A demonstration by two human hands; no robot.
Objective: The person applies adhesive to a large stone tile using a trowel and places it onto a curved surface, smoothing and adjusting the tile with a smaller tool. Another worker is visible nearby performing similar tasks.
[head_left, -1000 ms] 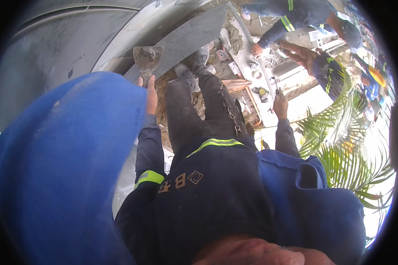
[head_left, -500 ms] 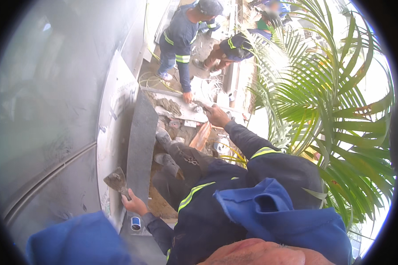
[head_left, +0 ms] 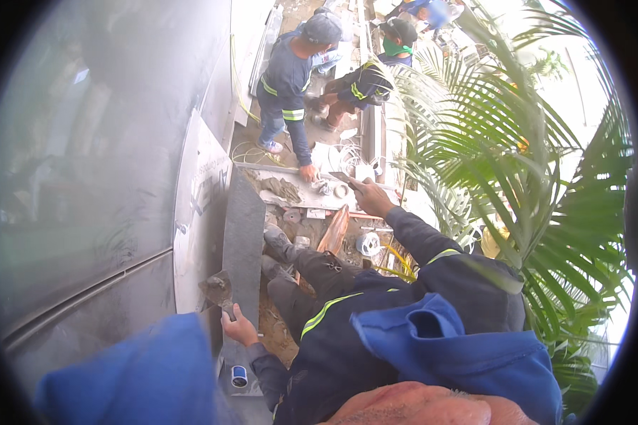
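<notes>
At the left, my left hand (head_left: 241, 328) is closed round the handle of a putty knife (head_left: 216, 287). Its wide blade is smeared with grey mortar and lies over the edge of a long dark grey slab (head_left: 242, 241). Farther off, my right hand (head_left: 373, 198) grips a thin flat-bladed tool (head_left: 344, 178), seen nearly edge-on, so its exact kind is unclear. That tool is above a pale board (head_left: 319, 195) carrying a heap of grey mortar (head_left: 281, 188). A co-worker's hand (head_left: 308, 173) reaches down to the same board.
Large grey panels (head_left: 106, 177) form a wall at the left, with a white board (head_left: 202, 191) against it. A blue-and-white can (head_left: 239, 376) stands by my left forearm. Palm fronds (head_left: 503, 156) crowd the right. Several co-workers (head_left: 287, 81) are beyond, near cables and a wood piece (head_left: 334, 230).
The view has shifted, moving the scene rightward in the picture. My right hand's tool has lifted and tilted to edge-on, away from the co-worker's hand. Another co-worker has raised their head.
</notes>
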